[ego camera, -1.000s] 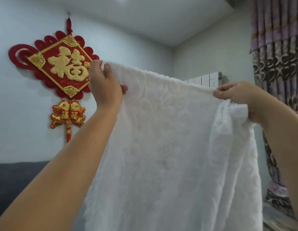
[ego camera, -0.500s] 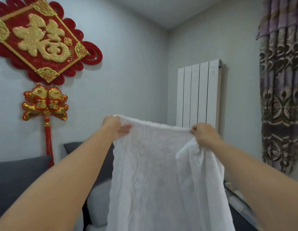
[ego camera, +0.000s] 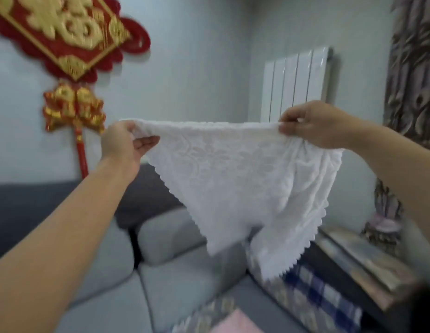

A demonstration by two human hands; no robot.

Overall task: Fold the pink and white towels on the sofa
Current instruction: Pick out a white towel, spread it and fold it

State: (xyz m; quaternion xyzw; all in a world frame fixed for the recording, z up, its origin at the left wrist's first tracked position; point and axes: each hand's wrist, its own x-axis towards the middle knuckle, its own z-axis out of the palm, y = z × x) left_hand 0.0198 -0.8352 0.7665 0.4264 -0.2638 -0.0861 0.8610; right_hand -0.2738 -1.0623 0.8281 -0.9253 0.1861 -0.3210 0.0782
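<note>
A white embossed towel point(ego camera: 235, 179) with scalloped edges hangs in the air above the sofa, stretched along its top edge. My left hand point(ego camera: 122, 143) grips its top left corner. My right hand point(ego camera: 312, 126) pinches the top right corner, where the cloth bunches and hangs doubled below. A corner of pink towel point(ego camera: 235, 323) shows at the bottom edge of the view, lying on the sofa. The grey sofa point(ego camera: 185, 280) lies beneath the white towel.
A blue and white checked cloth point(ego camera: 322, 292) covers the sofa's right side. A dark cushion point(ego camera: 146, 200) sits behind. A white radiator point(ego camera: 295, 82) and a patterned curtain point(ego camera: 413, 68) stand at the right; a red and gold wall ornament point(ego camera: 65, 37) hangs at the left.
The view has tilted down from the wall to the sofa. Both hands have lowered the towel and pulled its top edge wider apart. The towel's lower edge now swings free.
</note>
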